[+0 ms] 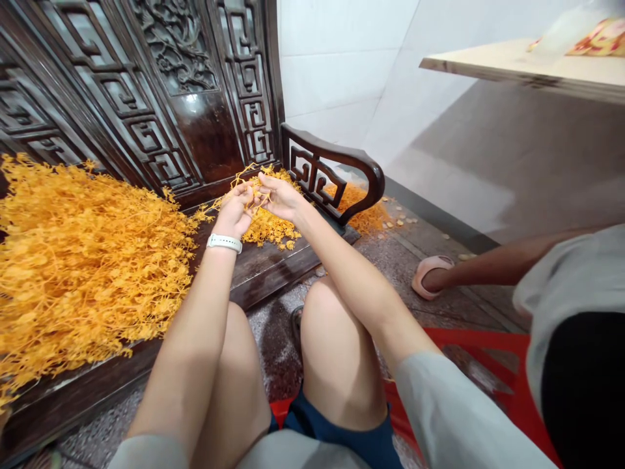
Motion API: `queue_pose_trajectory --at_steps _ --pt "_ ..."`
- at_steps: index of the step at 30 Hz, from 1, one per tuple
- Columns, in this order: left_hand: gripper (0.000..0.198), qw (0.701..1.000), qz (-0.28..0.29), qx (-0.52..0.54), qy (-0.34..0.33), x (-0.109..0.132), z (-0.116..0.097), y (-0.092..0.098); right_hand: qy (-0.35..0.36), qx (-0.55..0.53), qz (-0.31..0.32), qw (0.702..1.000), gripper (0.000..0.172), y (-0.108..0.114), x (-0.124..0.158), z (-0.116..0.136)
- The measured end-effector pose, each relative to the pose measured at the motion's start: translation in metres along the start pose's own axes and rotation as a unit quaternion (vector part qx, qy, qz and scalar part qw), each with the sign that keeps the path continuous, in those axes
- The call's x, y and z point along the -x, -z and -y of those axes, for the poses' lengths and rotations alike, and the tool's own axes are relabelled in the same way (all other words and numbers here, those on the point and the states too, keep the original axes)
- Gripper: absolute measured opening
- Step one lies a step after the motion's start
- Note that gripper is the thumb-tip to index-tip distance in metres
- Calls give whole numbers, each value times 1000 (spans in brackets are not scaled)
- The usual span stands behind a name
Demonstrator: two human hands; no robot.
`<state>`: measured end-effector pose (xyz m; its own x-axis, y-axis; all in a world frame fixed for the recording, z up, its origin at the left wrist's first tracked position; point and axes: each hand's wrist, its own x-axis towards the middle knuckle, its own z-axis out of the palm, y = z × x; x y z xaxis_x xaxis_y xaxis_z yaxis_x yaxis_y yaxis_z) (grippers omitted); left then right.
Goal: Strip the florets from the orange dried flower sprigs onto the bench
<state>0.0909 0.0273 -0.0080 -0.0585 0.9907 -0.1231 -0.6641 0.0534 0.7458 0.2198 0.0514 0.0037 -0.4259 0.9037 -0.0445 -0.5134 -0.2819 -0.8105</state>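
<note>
My left hand [235, 210], with a pale watch strap [224, 243] on its wrist, is closed on thin yellow-orange plastic sprigs [247, 170]. Beside it, my right hand [279, 197] pinches a thin part of the same sprigs, its fingertips close to the left ones. Exactly where each finger grips is too small to see. Below and behind both hands, a small heap of yellow-orange sprig pieces [271, 228] lies on the dark wooden bench [254, 281]. To the left, a large pile of branching yellow-orange sprigs [97, 267] covers the seat.
The bench has a carved back [205, 137] and a curved armrest [361, 163]. Beyond the armrest, orange stems [364, 208] and scattered pale bits lie on the floor. A co-worker's leg [478, 267] is at right, near a red plastic stool [488, 358]. A wooden tabletop [488, 62] juts in above.
</note>
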Motion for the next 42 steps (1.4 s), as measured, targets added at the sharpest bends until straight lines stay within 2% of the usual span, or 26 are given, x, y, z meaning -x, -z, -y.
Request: queue_pose_trajectory --at_steps 6,10,15,20,23,27,29,31,34,38,42 --pt "42 995 -29 93 9 10 12 -16 28 -14 18 999 31 -2 0 4" --pt "41 994 -22 108 0 11 19 -18 24 10 5 1000 26 -2 5 9" --pt "45 989 -27 148 -4 8 23 -21 53 34 -5 998 18 -7 7 10" --pt "43 990 -78 113 -30 4 26 -25 88 39 -16 995 10 -7 -1 5" --pt "44 991 -103 61 -52 -5 29 -18 96 44 -10 994 14 -9 -8 -1" --pt "32 985 -98 -57 -131 -22 29 -1 101 77 -28 992 19 -18 -10 -7" --pt "21 978 -89 -77 -171 -28 27 7 118 103 -55 986 19 -23 -8 -7" --pt "12 979 -69 -70 -176 -32 25 10 143 111 -83 980 18 -26 -5 -5" --pt "18 986 -31 -58 -154 -33 23 9 149 94 -86 981 20 -21 -3 1" --pt "23 983 -29 -54 -174 -35 27 5 109 70 -67 989 23 -10 -3 7" --pt "27 984 -21 -47 -170 -37 30 5 104 41 -67 992 24 -11 0 12"
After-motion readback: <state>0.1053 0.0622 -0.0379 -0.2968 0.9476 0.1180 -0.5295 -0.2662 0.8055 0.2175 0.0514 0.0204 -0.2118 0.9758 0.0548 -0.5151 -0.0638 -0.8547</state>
